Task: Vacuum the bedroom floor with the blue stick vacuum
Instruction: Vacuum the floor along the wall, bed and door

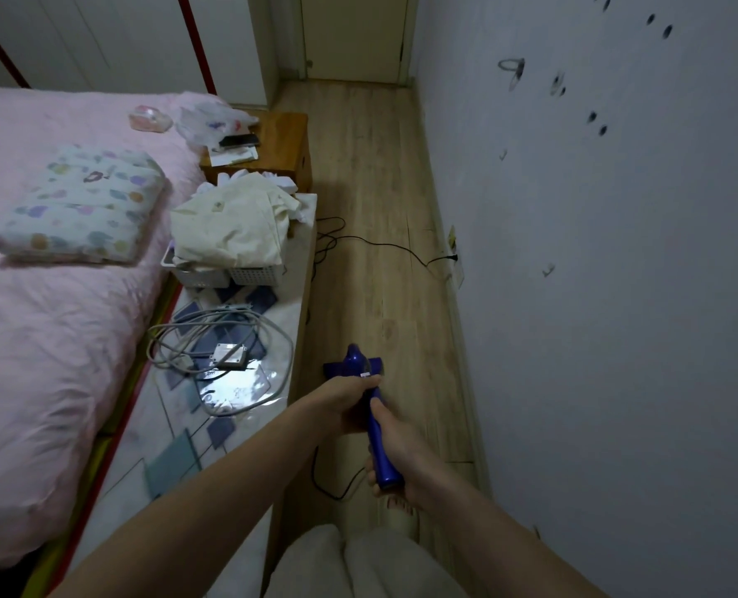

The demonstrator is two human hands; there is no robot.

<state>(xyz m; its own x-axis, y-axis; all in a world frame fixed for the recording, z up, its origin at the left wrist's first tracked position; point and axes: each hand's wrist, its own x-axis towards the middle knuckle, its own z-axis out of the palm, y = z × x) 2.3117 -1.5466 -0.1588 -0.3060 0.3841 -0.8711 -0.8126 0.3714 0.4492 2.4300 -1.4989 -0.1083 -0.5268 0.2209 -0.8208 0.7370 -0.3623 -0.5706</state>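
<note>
The blue stick vacuum point(361, 364) stands over the wooden floor point(371, 200) in the narrow strip between the bed platform and the wall. Both hands hold its blue shaft. My left hand point(343, 401) grips the shaft higher up toward the body. Lower down, my right hand point(395, 459) wraps around the handle end. The vacuum's floor head is hidden behind the hands and body. A black cable point(328, 481) loops on the floor below the handle.
A bed with a pink cover point(35, 338) and a patterned pillow point(74, 205) fills the left. A ledge beside it carries a white basket of cloth point(229, 235) and coiled grey cables point(220, 343). A wooden nightstand point(281, 144), a black cord to a wall socket point(453, 256), and a door point(350, 36) lie ahead.
</note>
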